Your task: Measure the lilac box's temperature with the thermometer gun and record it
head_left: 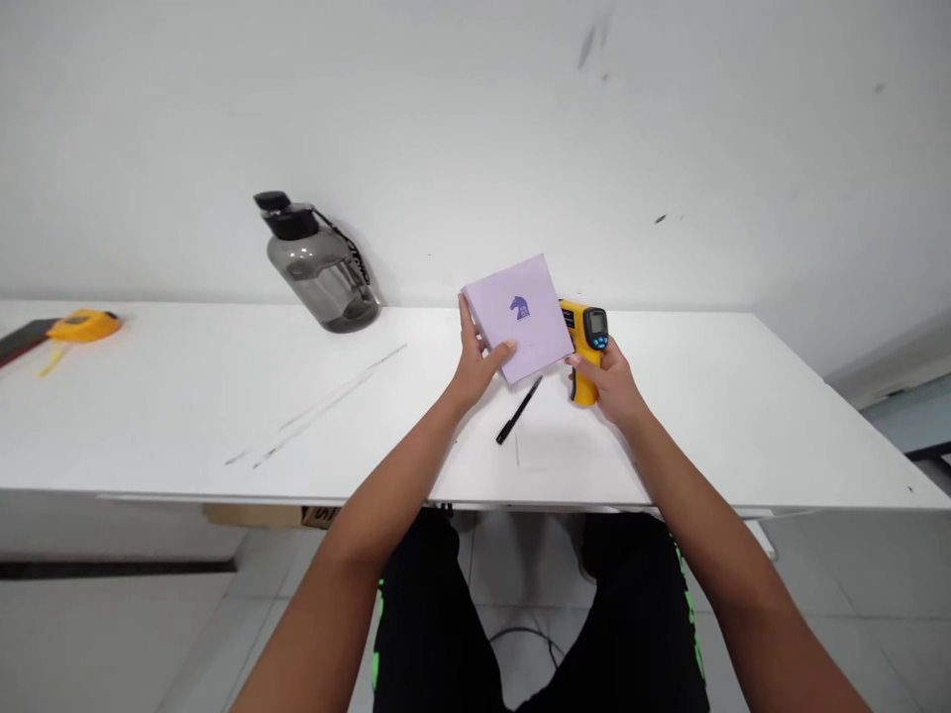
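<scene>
The purple book (524, 322), possibly a flat box, is tilted between your hands above the white table (743, 416). Your left hand (475, 361) grips its left side, thumb across the cover, fingers behind. At its right edge, partly behind it, is the yellow thermometer (583, 371), with your right hand (605, 381) closed around the handle; you can't tell whether that thumb also touches the book. Nearer you than the book lies a black pen (518, 411); left of it stands a bottle (323, 272), and farther left a tape measure (85, 326).
</scene>
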Tool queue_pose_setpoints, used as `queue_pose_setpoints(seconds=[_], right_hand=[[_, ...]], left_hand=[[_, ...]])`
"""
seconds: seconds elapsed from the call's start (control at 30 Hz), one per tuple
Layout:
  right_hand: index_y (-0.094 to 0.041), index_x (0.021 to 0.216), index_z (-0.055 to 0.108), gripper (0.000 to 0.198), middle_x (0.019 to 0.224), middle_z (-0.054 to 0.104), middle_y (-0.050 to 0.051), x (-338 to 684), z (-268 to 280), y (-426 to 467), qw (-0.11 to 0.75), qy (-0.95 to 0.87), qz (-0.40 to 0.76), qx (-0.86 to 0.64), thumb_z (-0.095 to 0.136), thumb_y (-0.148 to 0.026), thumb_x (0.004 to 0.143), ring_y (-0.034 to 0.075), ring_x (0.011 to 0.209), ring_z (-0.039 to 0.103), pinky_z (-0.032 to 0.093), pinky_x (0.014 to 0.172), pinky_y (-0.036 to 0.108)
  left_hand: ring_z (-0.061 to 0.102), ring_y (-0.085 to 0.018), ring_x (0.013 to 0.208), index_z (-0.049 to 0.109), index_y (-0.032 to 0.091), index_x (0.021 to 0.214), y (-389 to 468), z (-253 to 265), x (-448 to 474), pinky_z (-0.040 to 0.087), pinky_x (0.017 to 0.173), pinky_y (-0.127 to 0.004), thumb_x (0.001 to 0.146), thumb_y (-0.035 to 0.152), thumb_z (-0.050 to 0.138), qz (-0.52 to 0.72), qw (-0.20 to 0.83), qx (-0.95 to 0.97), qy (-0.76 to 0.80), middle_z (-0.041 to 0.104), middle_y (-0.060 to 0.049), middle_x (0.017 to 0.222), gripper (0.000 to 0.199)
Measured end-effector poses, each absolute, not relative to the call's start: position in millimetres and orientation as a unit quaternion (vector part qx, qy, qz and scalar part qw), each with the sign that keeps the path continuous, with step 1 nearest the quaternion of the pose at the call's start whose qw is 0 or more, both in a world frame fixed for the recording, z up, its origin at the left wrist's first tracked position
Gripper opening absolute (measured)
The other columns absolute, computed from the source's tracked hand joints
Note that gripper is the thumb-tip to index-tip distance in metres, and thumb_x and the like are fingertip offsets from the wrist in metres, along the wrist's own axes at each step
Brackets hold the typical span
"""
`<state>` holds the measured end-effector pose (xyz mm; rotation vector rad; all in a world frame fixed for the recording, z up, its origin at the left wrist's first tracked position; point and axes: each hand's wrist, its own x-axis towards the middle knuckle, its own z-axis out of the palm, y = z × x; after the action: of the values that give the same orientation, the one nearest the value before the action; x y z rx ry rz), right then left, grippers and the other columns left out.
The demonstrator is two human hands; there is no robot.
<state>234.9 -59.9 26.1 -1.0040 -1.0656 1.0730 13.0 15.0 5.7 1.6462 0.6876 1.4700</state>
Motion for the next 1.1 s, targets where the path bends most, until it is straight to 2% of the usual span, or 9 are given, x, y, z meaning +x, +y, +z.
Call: queue_pose_setpoints(seconds=[0.2,0.33,0.47,0.6,0.73,0.93,1.0,1.1], right_hand=[[-0.032,0.121,0.056,0.067,0.126,0.068,0.001,237,30,-61,0.643,-0.431,0.473,-0.421,0.091,-0.042,0.064,0.018,0.094,0.067,0.062,0.070,0.032],[-0.030,0.122,0.059,0.069,0.115,0.069,0.002,241,38,-65,0.634,-0.424,0.492,-0.420,0.093,-0.041,0.063,0.017,0.086,0.066,0.063,0.070,0.035],[-0.029,0.120,0.058,0.072,0.110,0.070,0.003,237,35,-65,0.631,-0.428,0.482,-0.431,0.095,-0.042,0.060,0.018,0.082,0.065,0.064,0.068,0.037],[-0.031,0.116,0.054,0.071,0.118,0.069,0.002,233,30,-65,0.638,-0.447,0.458,-0.428,0.095,-0.043,0.059,0.017,0.084,0.066,0.064,0.067,0.036],[-0.031,0.112,0.052,0.067,0.121,0.069,0.001,233,29,-66,0.640,-0.449,0.455,-0.427,0.094,-0.041,0.061,0.016,0.084,0.066,0.062,0.065,0.033],[-0.030,0.111,0.053,0.064,0.112,0.072,0.001,235,29,-63,0.630,-0.452,0.457,-0.437,0.092,-0.041,0.061,0.015,0.076,0.064,0.058,0.061,0.031],[-0.030,0.111,0.053,0.063,0.113,0.073,0.001,234,27,-62,0.623,-0.454,0.450,-0.451,0.091,-0.040,0.061,0.015,0.076,0.065,0.058,0.061,0.031],[-0.029,0.112,0.052,0.060,0.117,0.073,0.003,232,23,-62,0.622,-0.460,0.405,-0.487,0.087,-0.040,0.064,0.018,0.087,0.068,0.060,0.068,0.034]], left_hand=[[0.059,-0.032,0.132,-0.004,0.054,0.161,1,16,18,0.054,0.106,-0.055,0.080,0.066,0.075,0.549,0.479,0.619,0.293,0.047,-0.009,0.151,0.114],[0.050,-0.031,0.144,-0.005,0.052,0.161,-7,23,20,0.049,0.112,-0.055,0.080,0.073,0.070,0.546,0.520,0.583,0.303,0.042,-0.009,0.157,0.113],[0.041,-0.033,0.151,0.011,0.043,0.159,-14,36,20,0.045,0.118,-0.055,0.071,0.069,0.081,0.550,0.560,0.541,0.301,0.035,-0.010,0.164,0.116],[0.051,-0.039,0.142,0.029,0.034,0.150,-15,41,19,0.050,0.110,-0.061,0.066,0.061,0.087,0.513,0.617,0.477,0.359,0.047,-0.014,0.156,0.105],[0.057,-0.038,0.135,0.036,0.031,0.143,-11,36,21,0.053,0.107,-0.061,0.066,0.055,0.088,0.525,0.638,0.435,0.358,0.052,-0.014,0.150,0.096],[0.057,-0.035,0.134,0.038,0.029,0.137,-5,29,21,0.052,0.108,-0.056,0.063,0.055,0.090,0.571,0.588,0.458,0.343,0.055,-0.014,0.143,0.094],[0.053,-0.035,0.138,0.037,0.028,0.138,-1,25,19,0.048,0.113,-0.055,0.064,0.060,0.088,0.592,0.533,0.494,0.349,0.052,-0.015,0.145,0.096],[0.041,-0.036,0.147,0.027,0.029,0.146,7,18,13,0.039,0.121,-0.054,0.056,0.061,0.092,0.619,0.388,0.569,0.377,0.040,-0.018,0.154,0.116]])
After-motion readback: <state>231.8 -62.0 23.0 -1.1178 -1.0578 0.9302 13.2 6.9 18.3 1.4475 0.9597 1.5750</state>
